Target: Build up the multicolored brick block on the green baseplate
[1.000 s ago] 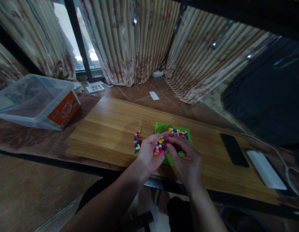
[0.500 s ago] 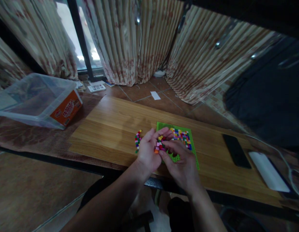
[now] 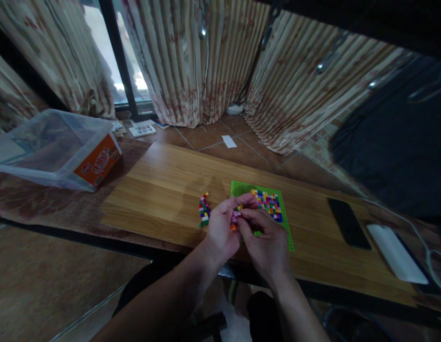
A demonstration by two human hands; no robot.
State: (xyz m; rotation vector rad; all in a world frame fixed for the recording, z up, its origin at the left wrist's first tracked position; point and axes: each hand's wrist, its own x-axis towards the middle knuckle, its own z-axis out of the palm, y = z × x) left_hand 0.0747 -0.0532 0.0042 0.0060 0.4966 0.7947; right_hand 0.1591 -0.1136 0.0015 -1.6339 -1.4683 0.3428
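Note:
Cupped palm up, my left hand point(image 3: 224, 225) holds several small building bricks point(image 3: 236, 216) in pink, yellow and orange. My right hand point(image 3: 265, 235) reaches into that palm, its thumb and index finger pinched together at a pinkish brick; the fingers partly hide the pieces. Under and behind the hands lies a green studded baseplate point(image 3: 286, 228). On its far right part sits a block of multicoloured bricks point(image 3: 268, 203), partly covered by my hands. A curved row of loose bricks point(image 3: 204, 209) lies on the wooden board left of my left hand.
The wooden board point(image 3: 152, 190) spans the table. A clear plastic box point(image 3: 60, 166) with an orange label stands at the left. To the right lie a black phone point(image 3: 349, 223) and a white device point(image 3: 397, 254), with a white cable point(image 3: 406, 218) beside them.
Both hands have drawn closer together, and the left palm has curled and shifted slightly right. The right fingertips have moved deeper into the left palm. Fewer bricks show there.

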